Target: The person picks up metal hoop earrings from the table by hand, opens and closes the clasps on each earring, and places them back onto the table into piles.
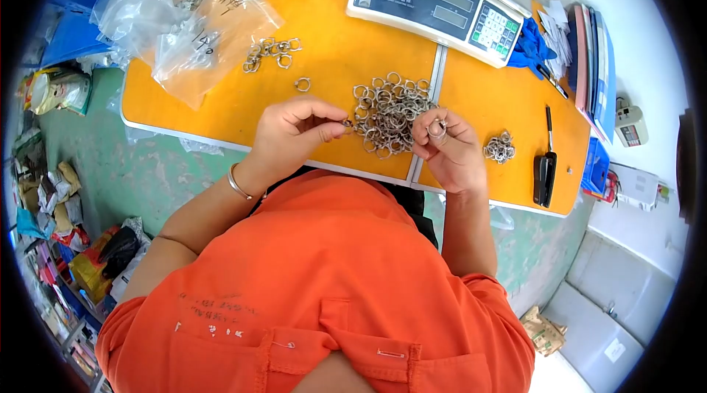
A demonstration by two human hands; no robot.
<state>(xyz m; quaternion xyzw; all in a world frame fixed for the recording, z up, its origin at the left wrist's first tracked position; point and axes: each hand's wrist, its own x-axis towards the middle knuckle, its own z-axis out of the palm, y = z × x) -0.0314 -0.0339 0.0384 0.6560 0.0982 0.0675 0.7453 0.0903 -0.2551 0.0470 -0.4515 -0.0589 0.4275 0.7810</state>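
Observation:
My left hand is at the left side of a pile of metal rings, its thumb and forefinger pinching a small metal piece. On the pile's right side, my right hand holds a metal ring between thumb and fingers. One single ring lies above my left hand. A small group of rings sits farther back, beside the plastic bags. To the right of my right hand is another small heap of rings.
A counting scale stands at the back of the orange table. Plastic bags lie at the back left. On the right are a black stapler, a blue glove, upright folders and a blue bin.

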